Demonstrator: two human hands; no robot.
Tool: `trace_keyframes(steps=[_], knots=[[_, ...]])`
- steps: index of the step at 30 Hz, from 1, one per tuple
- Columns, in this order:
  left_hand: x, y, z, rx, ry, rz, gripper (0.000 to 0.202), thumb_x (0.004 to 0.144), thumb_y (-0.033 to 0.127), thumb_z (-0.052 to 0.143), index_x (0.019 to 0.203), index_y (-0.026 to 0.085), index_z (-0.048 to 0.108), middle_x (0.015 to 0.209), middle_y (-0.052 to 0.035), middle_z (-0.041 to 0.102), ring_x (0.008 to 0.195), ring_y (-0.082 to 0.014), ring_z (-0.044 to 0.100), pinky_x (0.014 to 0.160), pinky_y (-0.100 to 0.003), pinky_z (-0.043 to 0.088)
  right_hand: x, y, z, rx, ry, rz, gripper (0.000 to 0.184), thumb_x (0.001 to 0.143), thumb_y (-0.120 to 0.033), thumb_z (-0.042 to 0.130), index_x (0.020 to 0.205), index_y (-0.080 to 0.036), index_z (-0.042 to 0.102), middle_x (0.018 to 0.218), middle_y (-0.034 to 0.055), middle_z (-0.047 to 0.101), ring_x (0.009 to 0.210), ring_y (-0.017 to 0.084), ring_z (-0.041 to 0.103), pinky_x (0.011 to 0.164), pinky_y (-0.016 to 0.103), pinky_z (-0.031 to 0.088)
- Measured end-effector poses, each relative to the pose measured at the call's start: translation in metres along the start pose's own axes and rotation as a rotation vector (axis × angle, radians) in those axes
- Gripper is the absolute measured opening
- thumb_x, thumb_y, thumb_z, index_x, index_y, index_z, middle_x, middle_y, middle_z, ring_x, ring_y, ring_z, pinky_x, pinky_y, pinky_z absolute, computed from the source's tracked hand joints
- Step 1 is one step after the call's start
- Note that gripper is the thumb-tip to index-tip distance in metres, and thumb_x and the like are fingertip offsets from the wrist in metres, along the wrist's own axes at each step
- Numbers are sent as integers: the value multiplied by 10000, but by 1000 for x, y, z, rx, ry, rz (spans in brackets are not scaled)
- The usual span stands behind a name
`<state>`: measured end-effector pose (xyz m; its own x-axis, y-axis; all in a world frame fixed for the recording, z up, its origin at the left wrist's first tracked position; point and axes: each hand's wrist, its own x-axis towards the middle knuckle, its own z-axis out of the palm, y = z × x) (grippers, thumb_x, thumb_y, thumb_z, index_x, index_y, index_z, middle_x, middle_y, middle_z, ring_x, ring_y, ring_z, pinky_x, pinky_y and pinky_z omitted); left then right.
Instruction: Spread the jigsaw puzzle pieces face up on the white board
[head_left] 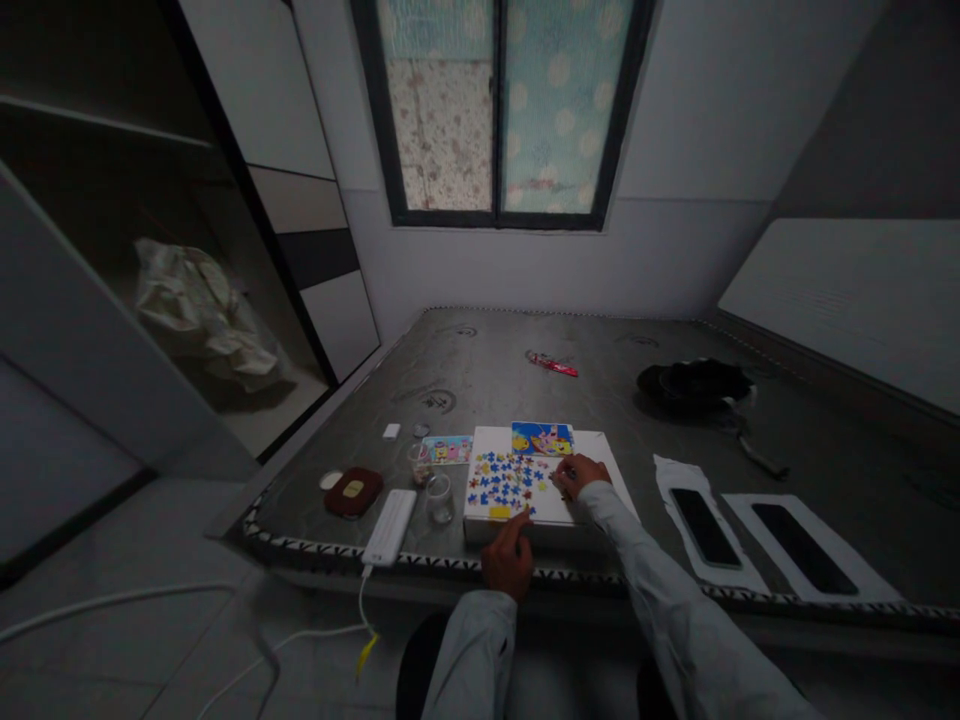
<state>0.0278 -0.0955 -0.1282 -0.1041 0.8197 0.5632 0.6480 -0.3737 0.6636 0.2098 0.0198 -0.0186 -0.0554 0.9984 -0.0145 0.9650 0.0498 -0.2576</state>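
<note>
Small jigsaw puzzle pieces (497,482), mostly blue, lie spread across the left part of a white box (592,450). My right hand (581,475) is over the right part of the box. Its fingertips are pinched together at a small puzzle piece (556,481), its outline partly hidden by the fingers. At the box's front edge rests my left hand (508,558), fingers stretched forward beside a few pieces, with nothing visible in them. A colourful cartoon picture card (541,439) lies at the back of the box, and a yellow piece (499,512) near its front edge.
Left of the box are a second picture card (448,450), a clear cup (439,499), a container (420,464), a white power bank (390,527) with a cable and a brown case (354,492). Rightward lie two phones (705,527) (804,547) and a black bag (696,386).
</note>
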Motion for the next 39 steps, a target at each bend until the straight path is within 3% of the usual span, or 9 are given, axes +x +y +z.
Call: trace_keyframes(steps=[4, 8, 14, 19, 25, 31, 39], knots=[[0, 0, -1, -11, -12, 11, 474, 843, 49, 435, 1183, 228, 711, 1191, -17, 763, 1086, -138, 725, 963, -252, 591, -13, -5, 5, 103, -30, 7, 128, 843, -380, 703, 891, -293, 783, 1056, 9, 757, 997, 176, 678, 878, 301, 433], [0, 0, 1, -9, 9, 17, 437, 844, 46, 443, 1126, 225, 724, 1186, -20, 765, 1085, -144, 726, 969, -265, 591, -21, -17, 11, 62, -64, -39, 127, 814, -391, 733, 852, -289, 801, 1082, 44, 747, 1036, 217, 669, 918, 351, 432], [1, 1, -1, -11, 31, 36, 492, 822, 10, 446, 1176, 226, 713, 1157, -13, 774, 1045, -130, 737, 948, -247, 599, -37, -17, 13, -105, 69, -201, 303, 977, -344, 504, 1111, -292, 770, 1107, 72, 721, 1081, 220, 637, 900, 364, 403], [1, 3, -3, -4, 19, 35, 487, 821, 13, 445, 1164, 221, 720, 1164, -18, 771, 1062, -137, 732, 957, -254, 597, -51, -13, 21, -176, 82, -271, 338, 995, -368, 463, 1116, -307, 772, 1084, 74, 707, 1048, 227, 633, 881, 365, 394], [1, 3, -2, -5, -2, 19, 502, 832, 18, 445, 1206, 229, 704, 1190, -17, 763, 1080, -142, 728, 978, -270, 591, -51, -14, 18, -183, 69, -276, 356, 1005, -382, 440, 1165, -311, 751, 1097, 82, 711, 1058, 227, 632, 868, 359, 387], [2, 7, -3, -7, -1, -13, 448, 824, 23, 447, 1100, 230, 733, 1181, -16, 766, 1080, -146, 729, 966, -269, 598, -53, 13, 13, -230, 102, -169, 349, 979, -378, 493, 1239, -278, 704, 1238, 103, 687, 1121, 251, 614, 884, 368, 391], [0, 4, 2, -14, 27, 13, 490, 827, 18, 449, 1177, 234, 715, 1161, -8, 772, 1058, -137, 735, 949, -258, 603, -47, 17, 16, -259, 23, -186, 307, 964, -408, 534, 1177, -309, 731, 1213, 86, 687, 1115, 244, 613, 875, 367, 388]])
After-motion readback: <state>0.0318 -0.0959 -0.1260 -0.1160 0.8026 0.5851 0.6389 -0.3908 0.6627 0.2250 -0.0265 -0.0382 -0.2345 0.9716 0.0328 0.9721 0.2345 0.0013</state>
